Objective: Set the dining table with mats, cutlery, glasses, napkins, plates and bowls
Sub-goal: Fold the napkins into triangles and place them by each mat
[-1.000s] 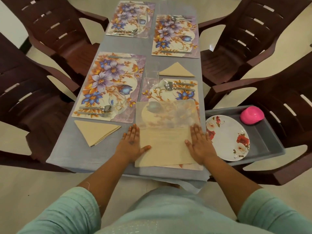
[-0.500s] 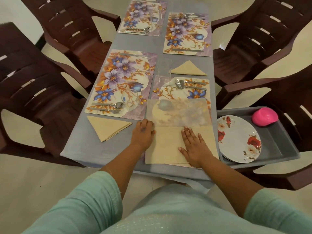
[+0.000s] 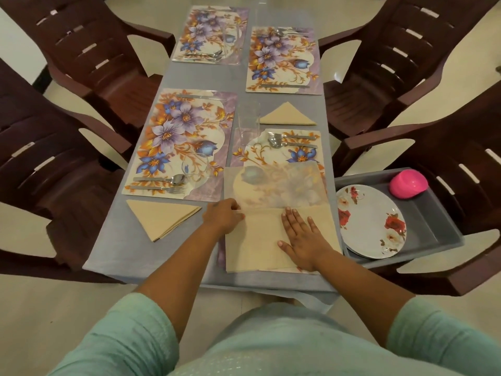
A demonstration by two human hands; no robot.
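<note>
The beige napkin [image 3: 257, 237] lies on the near right floral mat [image 3: 279, 156] at the worktop's [image 3: 113, 240] near end, its folded band running crosswise, the thin top layer reaching away from the person. The right hand [image 3: 303, 237] presses flat, fingers spread; it has slid in from the napkin's right edge. The left hand [image 3: 223, 217], now curled, pinches the fold's left end.

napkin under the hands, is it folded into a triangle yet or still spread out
Not a triangle yet. The napkin lies as a rectangle, its thin far layer spread over the mat; left hand pinches the crease edge, right hand presses flat.
</note>
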